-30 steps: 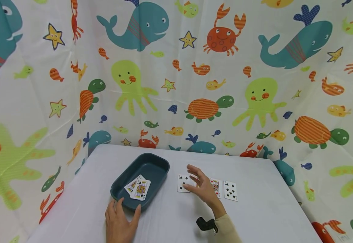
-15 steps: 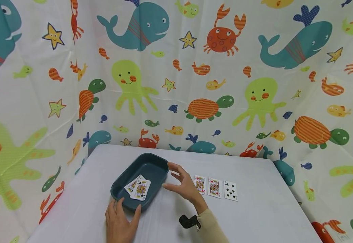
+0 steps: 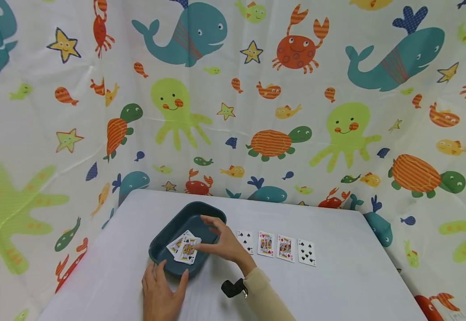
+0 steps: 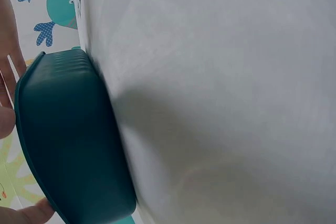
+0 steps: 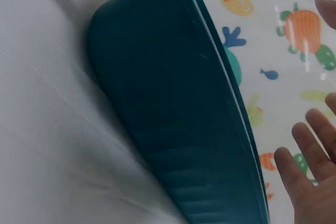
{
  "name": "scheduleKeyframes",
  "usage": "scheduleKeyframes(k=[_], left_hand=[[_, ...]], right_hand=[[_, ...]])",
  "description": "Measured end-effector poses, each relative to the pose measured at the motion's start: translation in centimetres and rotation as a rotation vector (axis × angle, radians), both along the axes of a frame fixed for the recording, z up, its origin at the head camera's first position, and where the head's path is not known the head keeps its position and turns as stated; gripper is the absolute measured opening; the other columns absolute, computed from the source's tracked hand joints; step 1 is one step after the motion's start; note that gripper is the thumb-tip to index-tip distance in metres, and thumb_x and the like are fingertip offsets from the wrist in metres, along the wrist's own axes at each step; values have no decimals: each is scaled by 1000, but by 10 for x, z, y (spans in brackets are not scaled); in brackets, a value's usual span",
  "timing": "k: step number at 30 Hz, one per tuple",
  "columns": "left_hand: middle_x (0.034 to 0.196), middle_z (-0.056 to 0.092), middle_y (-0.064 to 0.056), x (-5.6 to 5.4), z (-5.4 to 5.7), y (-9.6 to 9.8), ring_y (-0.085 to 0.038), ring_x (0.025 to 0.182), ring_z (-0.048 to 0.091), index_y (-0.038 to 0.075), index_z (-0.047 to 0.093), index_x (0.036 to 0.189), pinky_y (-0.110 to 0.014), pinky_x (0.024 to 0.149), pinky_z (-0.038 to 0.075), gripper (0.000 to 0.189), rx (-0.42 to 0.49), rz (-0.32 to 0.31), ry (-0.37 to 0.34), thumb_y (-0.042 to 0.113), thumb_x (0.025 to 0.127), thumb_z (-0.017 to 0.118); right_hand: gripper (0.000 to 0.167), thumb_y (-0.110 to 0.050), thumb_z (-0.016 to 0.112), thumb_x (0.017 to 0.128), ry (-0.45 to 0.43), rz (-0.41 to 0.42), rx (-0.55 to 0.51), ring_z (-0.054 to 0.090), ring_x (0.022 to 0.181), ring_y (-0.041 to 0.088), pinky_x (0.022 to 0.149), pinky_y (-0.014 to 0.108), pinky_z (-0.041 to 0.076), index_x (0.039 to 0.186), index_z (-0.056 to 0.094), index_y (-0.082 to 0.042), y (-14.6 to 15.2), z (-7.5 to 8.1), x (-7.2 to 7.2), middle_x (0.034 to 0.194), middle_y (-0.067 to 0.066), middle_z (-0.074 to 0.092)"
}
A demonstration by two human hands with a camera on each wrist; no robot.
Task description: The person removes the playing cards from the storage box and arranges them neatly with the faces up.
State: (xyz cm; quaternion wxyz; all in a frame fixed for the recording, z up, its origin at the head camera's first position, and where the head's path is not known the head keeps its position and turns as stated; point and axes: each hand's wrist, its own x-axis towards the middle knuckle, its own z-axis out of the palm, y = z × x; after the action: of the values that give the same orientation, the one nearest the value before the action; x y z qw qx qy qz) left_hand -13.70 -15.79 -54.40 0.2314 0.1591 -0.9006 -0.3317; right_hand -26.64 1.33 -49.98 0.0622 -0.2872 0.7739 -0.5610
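Observation:
A dark teal oval tub (image 3: pixel 162 232) stands on the white table, with a few overlapping playing cards (image 3: pixel 187 250) in it, a face card on top. At the tub's near end is my left hand (image 3: pixel 162 292), its spread fingertips and thumb resting at the rim; the left wrist view shows the thumb (image 4: pixel 37 211) touching that rim. My right hand (image 3: pixel 224 245) hovers over the tub's right side, fingers apart and holding nothing, the thumb tip overlapping the top card. In the right wrist view its fingers (image 5: pixel 310 153) are spread beyond the tub wall (image 5: pixel 173 93).
Right of the tub, several face-up cards lie in a row: a spade card (image 3: pixel 245 240) partly behind my right hand, two red face cards, and another spade card (image 3: pixel 307 253). A sea-animal curtain (image 3: pixel 233 133) stands behind the table (image 3: pixel 337 285). A black device (image 3: pixel 233 288) is strapped to my right wrist.
My right hand has moved left from above the row of cards, across the tub's right rim, to over the tub. The left hand stays at the near rim; the cards lie as before.

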Motion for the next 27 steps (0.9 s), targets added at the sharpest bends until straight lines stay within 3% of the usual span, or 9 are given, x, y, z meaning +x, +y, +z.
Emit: scheduleKeyframes(k=[6,15,21,27], left_hand=[[139,37,-39,-1,-2,0,-53,132,34,-15,49,131,-68,107,33,75,-3,-12,25,32,83,82],[140,37,-38,-1,-1,-1,-53,132,34,-15,49,132,-68,107,32,75,-5,-6,12,34,84,81],[140,37,-38,-1,1,0,-53,132,35,-14,50,132,-69,107,33,74,-1,-2,-2,34,85,81],[141,36,-38,0,1,-1,-53,133,34,-14,49,133,-69,107,32,74,6,-5,-17,34,85,81]], right_hand=[[78,-34,84,85,25,20,91,45,141,31,116,51,39,152,46,-26,-15,-5,-8,154,2,48],[83,-45,86,81,100,5,349,47,139,16,113,46,43,152,48,-23,-35,-5,-16,152,-4,49],[84,-43,87,80,155,21,460,48,136,17,114,42,43,150,51,-15,-44,-6,-20,150,2,51],[84,-50,87,77,208,-6,635,50,134,17,111,40,45,147,55,-18,-54,-7,-23,148,1,53]])
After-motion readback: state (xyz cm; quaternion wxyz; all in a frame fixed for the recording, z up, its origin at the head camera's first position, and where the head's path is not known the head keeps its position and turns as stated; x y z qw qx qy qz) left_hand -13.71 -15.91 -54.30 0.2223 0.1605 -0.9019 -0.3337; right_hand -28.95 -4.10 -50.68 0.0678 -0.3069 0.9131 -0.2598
